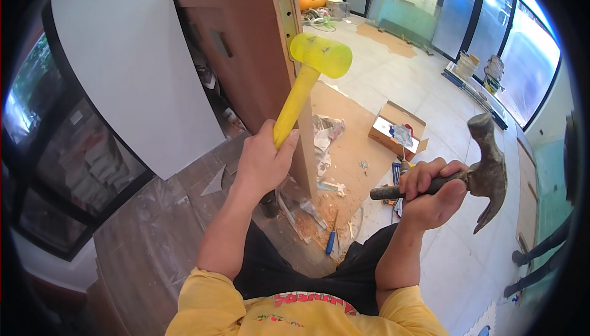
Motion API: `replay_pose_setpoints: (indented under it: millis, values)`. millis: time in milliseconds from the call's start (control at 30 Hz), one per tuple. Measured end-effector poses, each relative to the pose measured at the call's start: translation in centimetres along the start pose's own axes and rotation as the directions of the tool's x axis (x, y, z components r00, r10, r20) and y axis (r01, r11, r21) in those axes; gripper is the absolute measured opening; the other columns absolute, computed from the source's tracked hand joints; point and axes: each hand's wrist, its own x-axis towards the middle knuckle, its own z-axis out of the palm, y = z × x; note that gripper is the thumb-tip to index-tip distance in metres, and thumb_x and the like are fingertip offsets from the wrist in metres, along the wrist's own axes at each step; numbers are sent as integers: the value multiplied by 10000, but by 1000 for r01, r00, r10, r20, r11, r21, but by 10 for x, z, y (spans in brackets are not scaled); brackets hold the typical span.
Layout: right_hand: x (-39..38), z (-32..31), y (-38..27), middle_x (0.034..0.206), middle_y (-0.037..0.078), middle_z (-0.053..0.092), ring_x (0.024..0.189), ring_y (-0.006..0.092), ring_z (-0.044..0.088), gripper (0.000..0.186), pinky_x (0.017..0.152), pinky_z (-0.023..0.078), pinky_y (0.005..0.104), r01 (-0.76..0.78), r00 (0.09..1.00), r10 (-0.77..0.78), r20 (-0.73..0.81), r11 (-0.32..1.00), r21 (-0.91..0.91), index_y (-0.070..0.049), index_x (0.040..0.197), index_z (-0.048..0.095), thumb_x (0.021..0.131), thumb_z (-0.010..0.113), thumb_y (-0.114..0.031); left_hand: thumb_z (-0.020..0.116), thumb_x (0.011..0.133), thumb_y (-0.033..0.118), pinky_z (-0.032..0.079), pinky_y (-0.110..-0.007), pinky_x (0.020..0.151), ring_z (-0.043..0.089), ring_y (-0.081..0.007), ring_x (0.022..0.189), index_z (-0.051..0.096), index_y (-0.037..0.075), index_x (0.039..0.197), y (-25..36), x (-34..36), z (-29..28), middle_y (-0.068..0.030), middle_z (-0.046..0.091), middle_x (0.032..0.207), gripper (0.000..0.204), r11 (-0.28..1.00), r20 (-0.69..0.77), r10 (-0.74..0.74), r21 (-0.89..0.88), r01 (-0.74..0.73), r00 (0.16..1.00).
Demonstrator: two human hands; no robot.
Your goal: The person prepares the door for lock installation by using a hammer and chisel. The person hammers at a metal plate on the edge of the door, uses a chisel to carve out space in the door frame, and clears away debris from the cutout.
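My left hand (263, 164) is closed round the handle of a yellow rubber mallet (319, 54), whose head is raised beside the edge of a brown wooden door (230, 41) with a long metal lock plate (284, 7). My right hand (433, 194) grips a claw hammer (485, 170) by its dark handle, with the worn metal head out to the right. Below my hands, a blue-handled screwdriver (332, 241) lies among wood shavings. An open cardboard box (388, 128) with packaging sits on a tan board (338, 102) past the door, with other tools partly hidden behind the hammer.
A white wall panel (123, 59) and dark-framed glass (74, 176) are at left. An orange compressor (314, 1), buckets (467, 68) and long rails (458, 90) stand farther back. Glass panes lean along the walls. Another person's dark legs (541, 250) show at far right.
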Motion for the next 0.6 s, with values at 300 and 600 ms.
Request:
replay_pose_setpoints:
  millis: [300, 600]
  values:
    - [-9, 26, 9, 628, 34, 410, 450, 84, 354, 494, 392, 305, 230, 74, 991, -73, 112, 997, -6, -63, 971, 410, 952, 544, -538, 643, 920, 299, 437, -344, 563, 520, -176, 566, 604, -4, 908, -25, 14, 4, -105, 554, 624, 306, 992, 6, 63, -107, -62, 998]
    - [-6, 45, 86, 710, 9, 448, 538, 69, 401, 165, 477, 316, 214, 411, 894, -242, 377, 777, -476, -55, 948, 493, 973, 572, -197, 644, 882, 303, 512, -454, 701, 645, -443, 817, 626, -16, 944, -25, 25, 9, -255, 650, 780, 325, 1000, 57, -13, -10, 13, 998]
